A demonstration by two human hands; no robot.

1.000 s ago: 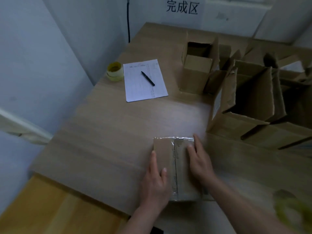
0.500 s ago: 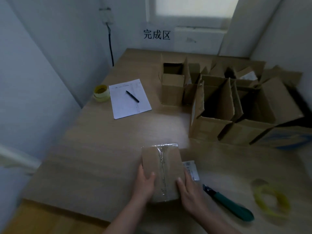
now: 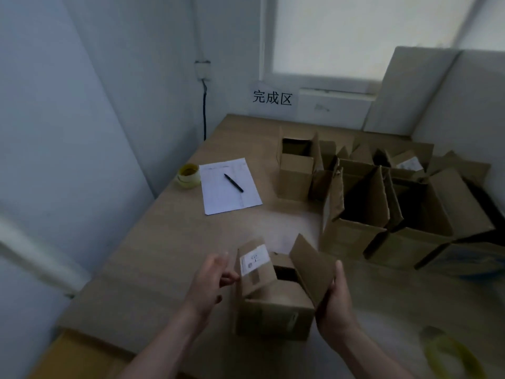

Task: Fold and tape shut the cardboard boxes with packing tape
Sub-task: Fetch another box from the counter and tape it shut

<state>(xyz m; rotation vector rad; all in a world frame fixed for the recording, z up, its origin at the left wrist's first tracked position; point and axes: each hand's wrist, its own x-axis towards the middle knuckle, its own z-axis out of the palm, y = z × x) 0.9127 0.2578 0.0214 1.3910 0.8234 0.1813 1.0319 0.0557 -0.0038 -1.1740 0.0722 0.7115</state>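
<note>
Item: small cardboard box [image 3: 273, 310], upright on the wooden table [image 3: 153, 258] at its near edge, top open, flaps raised.

Step in hand, as judged: closing the top flaps. Best done by pressing the two short flaps in first, then bringing the long ones down level so their edges meet in a straight seam for the tape.

Right hand [image 3: 334, 305]: cups the box's right side, fingers curled under the right flap, thumb up along its edge.

Left hand [image 3: 210, 280]: just beside the labelled left flap [image 3: 254, 262], fingers loosely apart; actual contact cannot be told.

Near right: yellow tape roll [image 3: 451, 354], blurred.

Beyond: open cardboard boxes [image 3: 382, 209] clustered at right; paper sheet [image 3: 229, 192] with pen [image 3: 233, 183]; second tape roll [image 3: 188, 176] by the wall.
</note>
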